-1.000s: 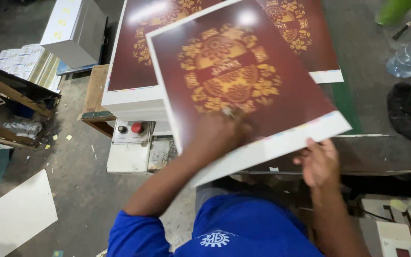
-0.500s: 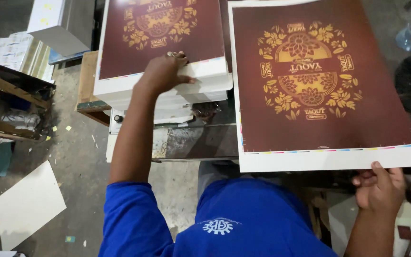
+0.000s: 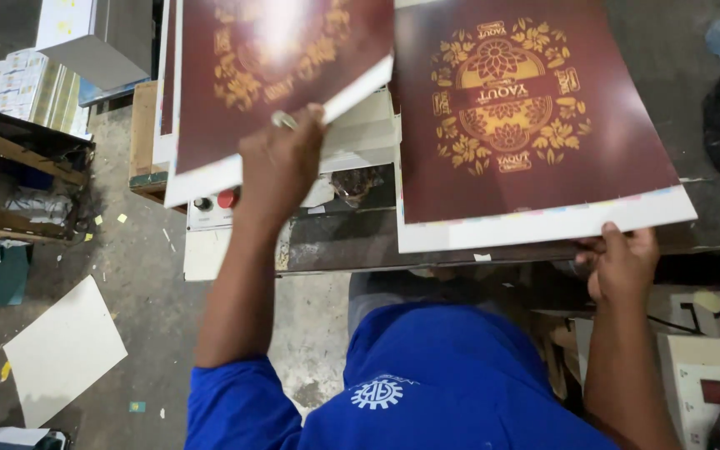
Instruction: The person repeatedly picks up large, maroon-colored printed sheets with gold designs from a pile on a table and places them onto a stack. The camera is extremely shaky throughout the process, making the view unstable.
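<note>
a worker in a blue shirt [image 3: 427, 383] handles two printed sheets over a machine. the right hand [image 3: 622, 267] pinches the white bottom margin of the right sheet [image 3: 535, 133], a maroon card with a gold emblem lying flat on the desk [image 3: 352, 242]. the left hand [image 3: 281, 162] closes its grip on the near edge of the left sheet [image 3: 268, 75], lifted and tilted above the stack [image 3: 360, 137]. the sheets look light, fairly stiff and glossy, likely slick, so the plain white margins seem the safest hold. a red button [image 3: 227, 198] sits below; white card [image 3: 64, 350] lies on the floor.
</note>
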